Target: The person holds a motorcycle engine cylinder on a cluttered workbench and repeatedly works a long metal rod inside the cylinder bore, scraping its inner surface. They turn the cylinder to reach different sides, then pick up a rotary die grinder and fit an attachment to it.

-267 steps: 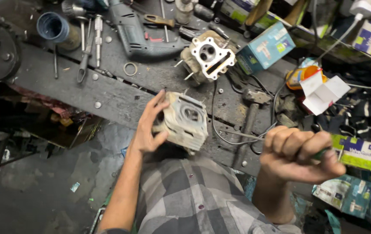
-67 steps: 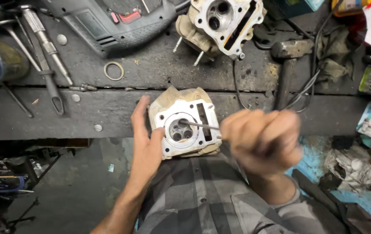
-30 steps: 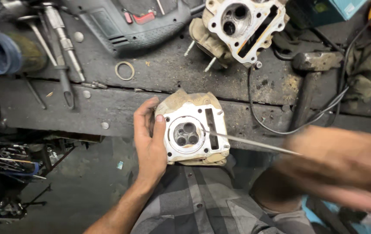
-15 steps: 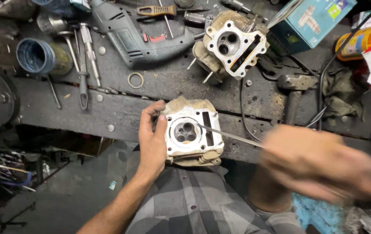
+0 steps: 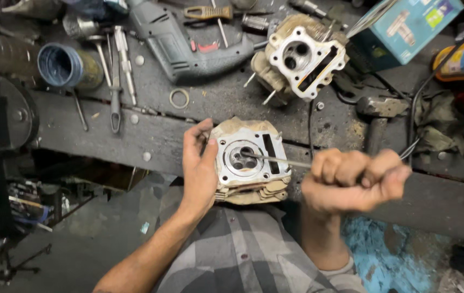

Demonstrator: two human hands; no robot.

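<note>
Second cylinder head (image 5: pixel 301 54), drill (image 5: pixel 180 43) far on bench (image 5: pixel 134 138). Left hand (image 5: pixel 199 165) clasping near cylinder head (image 5: pixel 249 161); right hand (image 5: pixel 354 179) fisted round thin rod (image 5: pixel 275 159), tip in bore.

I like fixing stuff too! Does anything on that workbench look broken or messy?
Nothing looks broken. The bench is cluttered: a drill and second engine part lie loose. The left hand steadies the engine part; the right hand pokes a thin rod in.

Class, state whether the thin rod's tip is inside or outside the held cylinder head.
Inside: the rod tip sits within the cylinder head round chamber.
</note>
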